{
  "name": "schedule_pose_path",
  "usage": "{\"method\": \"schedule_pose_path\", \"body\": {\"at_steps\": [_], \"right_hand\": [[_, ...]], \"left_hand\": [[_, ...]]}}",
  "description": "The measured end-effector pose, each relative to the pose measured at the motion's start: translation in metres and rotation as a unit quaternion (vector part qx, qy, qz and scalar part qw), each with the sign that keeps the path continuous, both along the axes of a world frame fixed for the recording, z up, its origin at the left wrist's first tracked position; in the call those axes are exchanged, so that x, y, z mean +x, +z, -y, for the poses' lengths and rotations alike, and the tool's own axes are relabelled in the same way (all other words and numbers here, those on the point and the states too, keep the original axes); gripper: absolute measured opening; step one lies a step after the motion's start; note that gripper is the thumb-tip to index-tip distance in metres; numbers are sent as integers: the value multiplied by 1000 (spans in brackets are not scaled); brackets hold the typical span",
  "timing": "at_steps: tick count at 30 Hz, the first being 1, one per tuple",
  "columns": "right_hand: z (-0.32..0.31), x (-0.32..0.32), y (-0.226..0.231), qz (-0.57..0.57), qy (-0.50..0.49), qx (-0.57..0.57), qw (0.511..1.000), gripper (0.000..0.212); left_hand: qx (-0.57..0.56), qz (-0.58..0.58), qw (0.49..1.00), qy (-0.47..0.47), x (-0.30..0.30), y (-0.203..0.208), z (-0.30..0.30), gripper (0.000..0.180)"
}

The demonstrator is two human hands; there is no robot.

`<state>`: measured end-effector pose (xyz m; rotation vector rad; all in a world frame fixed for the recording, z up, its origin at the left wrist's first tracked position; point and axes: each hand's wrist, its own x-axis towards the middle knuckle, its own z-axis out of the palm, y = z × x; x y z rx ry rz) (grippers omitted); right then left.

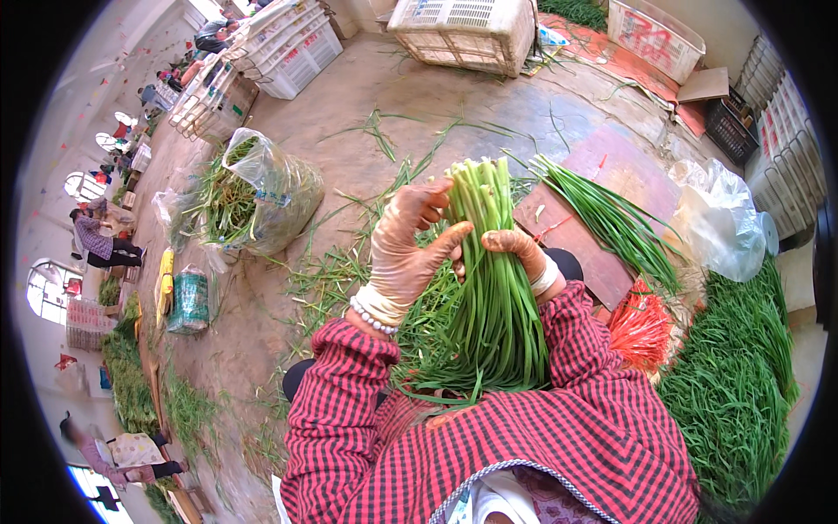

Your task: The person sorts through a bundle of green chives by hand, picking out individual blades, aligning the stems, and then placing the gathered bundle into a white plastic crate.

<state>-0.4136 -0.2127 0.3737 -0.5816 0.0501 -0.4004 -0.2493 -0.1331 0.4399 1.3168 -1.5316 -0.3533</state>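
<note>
A thick bunch of green chives (499,288) stands upright before me, its pale cut ends up and its leaves drooping onto my lap. My right hand (517,249) is wrapped round its upper part, thumb across the front. At its left side, my left hand (417,231) has curled fingers and a thumb against the stalks near the cut ends; some fingertips are hidden. Both hands wear thin, soiled, see-through gloves. Right of the bunch, more chives (602,214) lie loose on a reddish board (580,275).
A big heap of chives (733,384) lies at my right, beside red ties (642,323). Leaf scraps (349,288) litter the floor. A clear bag of trimmings (284,196) stands left; a white crate (467,35) stands ahead. People (105,236) are at the far left.
</note>
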Motion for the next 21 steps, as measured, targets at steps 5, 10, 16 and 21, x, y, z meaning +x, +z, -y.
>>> {"method": "schedule_pose_path", "body": {"at_steps": [5,10,16,21], "right_hand": [[-11,12,5,15,22,16,1000,55],[-11,12,1,8,35,-32,999,56],[-13,18,7,16,73,-38,996,55],[-30,35,15,-4,181,-56,982,57]], "left_hand": [[-41,39,998,30,5,0,-4,18],[-63,23,982,177,37,4,-2,9],[46,-321,946,17,87,-11,-5,55],[199,-438,852,-209,20,-11,-28,93]]}}
